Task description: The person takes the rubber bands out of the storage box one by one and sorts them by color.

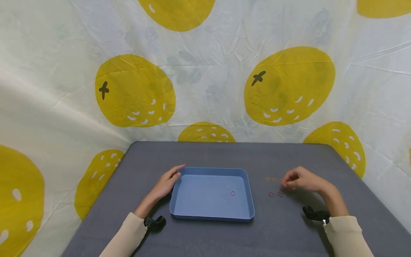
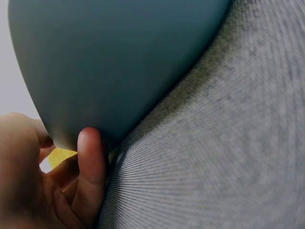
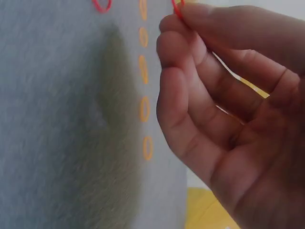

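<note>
A shallow blue tray (image 1: 205, 210) lies on the table, with one small red rubber band (image 1: 233, 193) inside it. My left hand (image 1: 167, 182) holds the tray at its far left corner, thumb over the rim; in the left wrist view a finger (image 2: 91, 157) presses the outer wall. To the right of the tray, my right hand (image 1: 303, 179) pinches a red rubber band (image 3: 177, 8) between thumb and fingertips, raised off the table. Several orange rubber bands (image 3: 144, 109) lie in a row beside that hand. Nearer me lie two red rubber bands (image 1: 271, 194).
The grey cloth-covered table (image 1: 212, 237) extends around the tray. A white curtain (image 1: 208, 89) with large yellow fruit prints hangs behind the table and along both sides. Each wrist wears a black camera band (image 1: 155, 223).
</note>
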A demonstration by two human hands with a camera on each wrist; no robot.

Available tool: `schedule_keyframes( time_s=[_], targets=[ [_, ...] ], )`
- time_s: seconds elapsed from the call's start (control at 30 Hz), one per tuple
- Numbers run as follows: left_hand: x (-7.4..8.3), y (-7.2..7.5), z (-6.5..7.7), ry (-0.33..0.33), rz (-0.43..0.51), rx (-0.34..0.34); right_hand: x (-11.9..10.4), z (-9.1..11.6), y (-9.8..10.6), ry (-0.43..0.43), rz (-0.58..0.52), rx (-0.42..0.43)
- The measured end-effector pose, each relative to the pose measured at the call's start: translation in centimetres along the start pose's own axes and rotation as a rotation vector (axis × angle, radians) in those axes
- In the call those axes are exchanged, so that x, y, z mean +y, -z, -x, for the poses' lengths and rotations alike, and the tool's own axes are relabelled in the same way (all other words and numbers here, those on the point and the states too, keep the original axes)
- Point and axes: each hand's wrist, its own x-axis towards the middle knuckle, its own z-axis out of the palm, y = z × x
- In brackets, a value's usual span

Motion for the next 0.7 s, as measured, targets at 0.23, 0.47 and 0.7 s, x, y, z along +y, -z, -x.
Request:
schedule_keyframes(
  time_s=[0.23, 0.47, 0.7],
  targets=[
    [0.2, 0.0, 0.0, 0.007, -0.003, 0.001, 1.3, 0.5, 0.0, -0.067, 0.0, -0.02],
    [0.3, 0.0, 0.0, 0.01, -0.007, 0.01, 1.8, 0.7, 0.0, -0.079, -0.002, -0.046],
    [0.4, 0.1, 0.1, 0.036, 0.023, -0.006, 1.7, 0.8, 0.0, -0.107, 0.001, -0.039]
  ],
)
